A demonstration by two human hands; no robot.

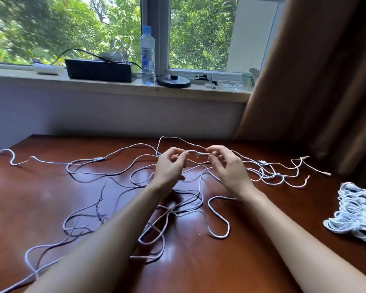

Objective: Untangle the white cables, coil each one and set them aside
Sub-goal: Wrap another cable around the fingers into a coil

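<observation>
Several white cables [106, 178] lie tangled in loose loops across a glossy reddish-brown table [40, 199]. Both of my hands are raised over the far middle of the tangle. My left hand [170, 166] pinches a short stretch of white cable [195, 153] between thumb and fingertips. My right hand [226, 163] pinches the same stretch a little to the right, so it runs taut between the two hands. At the table's right edge sit coiled white cables [355, 212] in a pile.
Behind the table a windowsill [114, 86] carries a black box [99, 70], a water bottle [147, 53], a round black base [173, 81] and small items. A brown curtain [317, 81] hangs at the right, close to the table's far corner.
</observation>
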